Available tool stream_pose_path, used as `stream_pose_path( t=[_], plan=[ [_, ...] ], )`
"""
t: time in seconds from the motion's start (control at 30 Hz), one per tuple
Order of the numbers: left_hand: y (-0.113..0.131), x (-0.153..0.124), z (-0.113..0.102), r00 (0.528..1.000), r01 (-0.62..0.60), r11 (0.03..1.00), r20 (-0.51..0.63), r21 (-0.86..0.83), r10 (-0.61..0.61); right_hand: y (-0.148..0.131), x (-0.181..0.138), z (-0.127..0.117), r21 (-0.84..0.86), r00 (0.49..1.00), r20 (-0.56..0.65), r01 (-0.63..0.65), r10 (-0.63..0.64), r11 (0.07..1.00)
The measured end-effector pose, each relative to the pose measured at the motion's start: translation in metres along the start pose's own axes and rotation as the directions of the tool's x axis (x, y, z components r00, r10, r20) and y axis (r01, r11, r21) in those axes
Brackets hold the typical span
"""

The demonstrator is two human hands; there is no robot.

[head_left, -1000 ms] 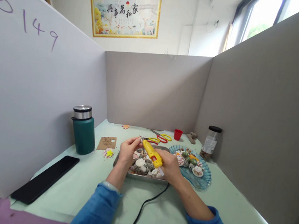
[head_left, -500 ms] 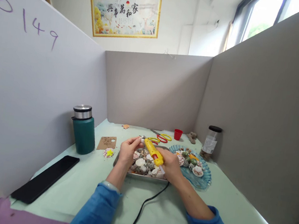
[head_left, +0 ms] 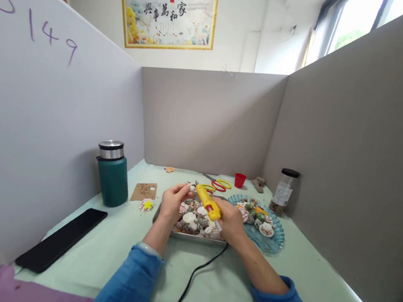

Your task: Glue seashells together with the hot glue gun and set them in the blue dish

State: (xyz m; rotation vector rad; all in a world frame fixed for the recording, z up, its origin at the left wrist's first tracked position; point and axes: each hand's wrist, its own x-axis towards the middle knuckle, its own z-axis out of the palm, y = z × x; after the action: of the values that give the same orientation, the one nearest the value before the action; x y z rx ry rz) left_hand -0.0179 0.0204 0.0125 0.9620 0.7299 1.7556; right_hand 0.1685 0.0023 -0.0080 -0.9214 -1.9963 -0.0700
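My right hand is wrapped round a yellow hot glue gun, its nozzle pointing up and left. A clear glue stick pokes out of its back end. In a pinch, my left hand holds a small whitish shell close to the nozzle; the fingers partly hide it. Beneath both hands lies a metal tray filled with shells. The gun's black cord runs down to the front edge.
At right, a blue glass plate bears shells, beside a black-lidded jar. Scissors and a red cup stand behind the tray. To the left are a green bottle, a black phone, a brown card and a shell flower.
Both hands keep almost the same pose, the shell and the glue gun's nozzle staying close together. The whole view has shifted very slightly.
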Motion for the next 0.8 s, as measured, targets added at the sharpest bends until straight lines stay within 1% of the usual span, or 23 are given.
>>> stream_pose_path(
  t=[0.1,0.17,0.23,0.33,0.43,0.47,0.5,0.53,0.6,0.63,0.67,0.7,0.8],
  plan=[
    [0.0,0.002,-0.003,0.999,-0.016,1.0,-0.037,-0.021,0.016,-0.002,0.002,-0.002,-0.121,0.985,0.112,-0.115,0.129,0.986],
    [0.001,0.003,-0.003,0.999,-0.02,0.999,-0.046,-0.037,0.018,-0.003,0.003,-0.002,-0.213,0.955,0.215,-0.159,0.205,0.964],
    [0.003,0.001,-0.002,1.0,-0.018,0.999,-0.026,-0.043,0.017,-0.003,0.003,0.0,-0.269,0.917,0.304,-0.178,0.259,0.946],
    [0.005,-0.003,0.002,0.999,0.01,0.999,0.042,-0.043,-0.009,-0.002,0.002,0.001,-0.24,0.871,0.418,-0.169,0.259,0.956],
    [0.006,-0.007,0.005,0.989,0.067,0.997,0.132,-0.04,-0.061,-0.001,0.002,-0.002,-0.109,0.842,0.514,-0.123,0.162,0.986],
    [0.005,-0.008,0.005,0.983,0.087,0.996,0.163,-0.035,-0.08,-0.001,0.003,-0.004,-0.066,0.849,0.511,-0.116,0.133,0.991],
    [0.005,-0.009,0.006,0.975,0.106,0.994,0.196,-0.025,-0.099,0.0,0.004,-0.005,-0.028,0.87,0.478,-0.12,0.119,0.992],
    [0.004,-0.01,0.006,0.966,0.126,0.992,0.23,-0.012,-0.119,-0.001,0.006,-0.007,0.01,0.901,0.416,-0.139,0.122,0.99],
    [0.003,-0.012,0.007,0.944,0.161,0.987,0.288,0.021,-0.16,-0.002,0.009,-0.009,0.118,0.957,0.228,-0.211,0.181,0.97],
    [0.002,-0.013,0.007,0.933,0.175,0.984,0.312,0.037,-0.178,-0.003,0.011,-0.009,0.198,0.965,0.135,-0.249,0.226,0.948],
    [0.001,-0.014,0.008,0.924,0.186,0.981,0.33,0.052,-0.192,-0.004,0.012,-0.009,0.289,0.96,0.067,-0.278,0.27,0.916],
    [0.001,-0.015,0.008,0.917,0.194,0.979,0.342,0.064,-0.204,-0.005,0.014,-0.009,0.377,0.951,0.028,-0.295,0.308,0.878],
    [0.0,-0.017,0.01,0.902,0.21,0.974,0.368,0.081,-0.225,-0.01,0.015,-0.007,0.551,0.934,0.016,-0.306,0.357,0.777]
  ],
)
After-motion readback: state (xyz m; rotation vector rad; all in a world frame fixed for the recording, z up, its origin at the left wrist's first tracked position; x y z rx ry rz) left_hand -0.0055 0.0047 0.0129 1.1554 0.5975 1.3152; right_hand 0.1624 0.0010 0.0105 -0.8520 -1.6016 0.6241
